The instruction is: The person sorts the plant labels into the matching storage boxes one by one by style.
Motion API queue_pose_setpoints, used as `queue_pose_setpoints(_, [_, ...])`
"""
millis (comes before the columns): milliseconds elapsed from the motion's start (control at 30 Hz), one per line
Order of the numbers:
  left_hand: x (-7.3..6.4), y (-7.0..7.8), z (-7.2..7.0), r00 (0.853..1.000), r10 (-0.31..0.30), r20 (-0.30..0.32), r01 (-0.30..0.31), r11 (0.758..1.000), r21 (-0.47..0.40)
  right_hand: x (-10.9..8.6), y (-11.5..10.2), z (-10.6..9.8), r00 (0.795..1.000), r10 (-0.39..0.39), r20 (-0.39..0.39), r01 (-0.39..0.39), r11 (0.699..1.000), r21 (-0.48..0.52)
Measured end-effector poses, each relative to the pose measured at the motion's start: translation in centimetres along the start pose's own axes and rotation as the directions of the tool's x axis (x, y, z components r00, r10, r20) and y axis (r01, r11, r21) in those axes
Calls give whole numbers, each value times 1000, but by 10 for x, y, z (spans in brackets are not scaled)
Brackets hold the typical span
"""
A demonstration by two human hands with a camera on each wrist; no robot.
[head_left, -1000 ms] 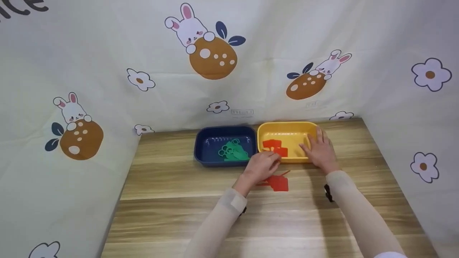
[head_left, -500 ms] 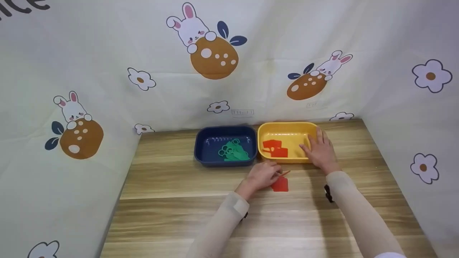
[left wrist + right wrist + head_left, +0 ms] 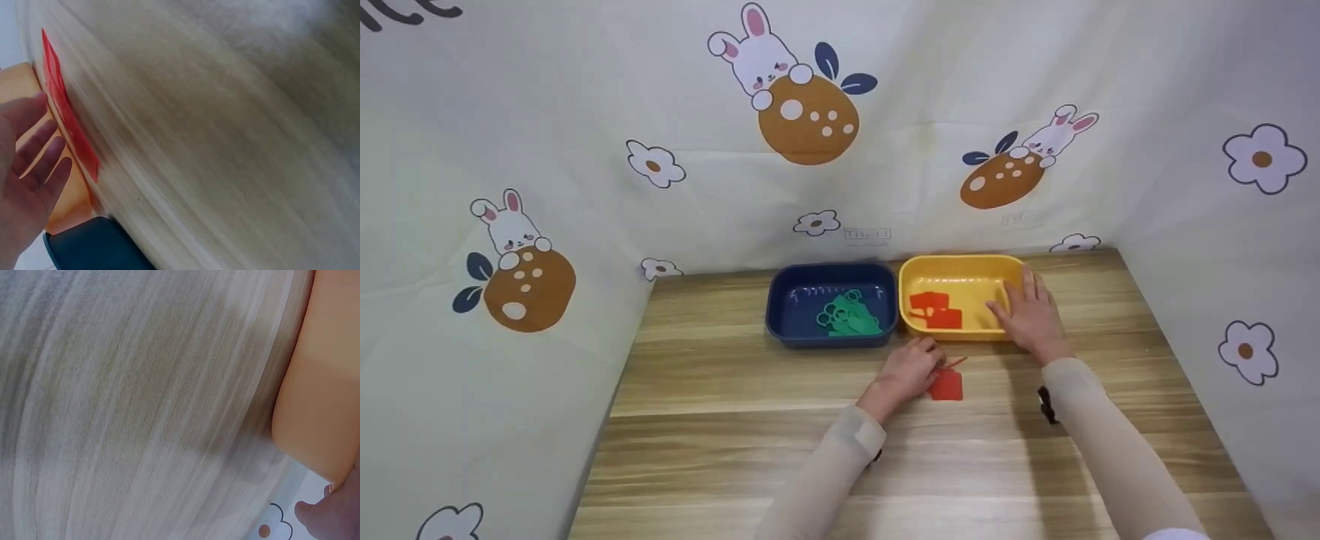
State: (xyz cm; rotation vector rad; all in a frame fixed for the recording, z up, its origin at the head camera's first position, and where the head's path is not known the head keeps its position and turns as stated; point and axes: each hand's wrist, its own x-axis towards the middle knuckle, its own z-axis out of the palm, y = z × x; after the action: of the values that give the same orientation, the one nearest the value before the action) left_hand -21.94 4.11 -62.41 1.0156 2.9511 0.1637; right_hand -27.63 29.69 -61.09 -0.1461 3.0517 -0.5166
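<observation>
In the head view, my left hand [image 3: 910,370] is low over the table, beside a flat red square piece [image 3: 948,386] with a thin red strip above it. The left wrist view shows that hand [image 3: 31,174] with loosely bent, parted fingers and nothing seen between them; red pieces [image 3: 68,112] lie along its fingertips. My right hand [image 3: 1033,319] rests on the right end of a yellow tray [image 3: 964,335], fingers spread and fairly straight, thumb over its inside. Several red flat pieces [image 3: 943,319] lie in the tray's left part. Only fingertips [image 3: 304,513] of the right hand show in its wrist view.
A dark blue tray [image 3: 777,315] stands left of the yellow one, holding several green pieces with rings [image 3: 853,319]. Both trays are on a wood-grain table [image 3: 712,450]. A cloth with rabbit prints [image 3: 915,165] hangs behind and along the sides.
My left hand has moved back from the yellow tray's near rim to the red pieces on the table and shifted slightly since. The right hand and both trays stay put.
</observation>
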Motion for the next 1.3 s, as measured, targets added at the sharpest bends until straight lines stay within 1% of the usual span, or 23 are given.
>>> queue_pose_setpoints(167, [-1,-1,4,999,-31,-8,31,999,14,-1,0,0,1000,-9,-2,9,1000,-4])
queue_pose_setpoints(400, [-2,2,7,998,-42,-42,45,996,76,-2,-3,-4,1000,-18,-10,18,1000,8])
queue_pose_setpoints(567, [-1,3,9,997,-48,-55,52,995,80,-2,-2,-3,1000,-9,9,9,1000,8])
queue_pose_setpoints(733, [-2,3,10,996,-54,-67,59,996,72,-2,-1,-1,1000,-12,8,12,1000,7])
queue_pose_setpoints(867, [-4,3,7,995,-57,-82,64,994,86,-1,-1,-1,1000,-13,9,13,1000,5])
queue_pose_setpoints(1000, [-4,2,3,995,-41,-93,56,986,156,0,0,-2,1000,-12,12,12,1000,4])
queue_pose_setpoints(1100, [-3,2,0,996,-36,-86,53,979,197,0,1,-2,1000,-11,11,10,1000,4])
queue_pose_setpoints(1200, [-4,0,-2,996,-43,-76,58,976,209,0,0,-4,1000,-14,14,14,1000,6])
queue_pose_setpoints(1300, [-6,-1,-4,995,-47,-89,66,975,212,-1,0,-4,1000,-19,16,19,1000,6])
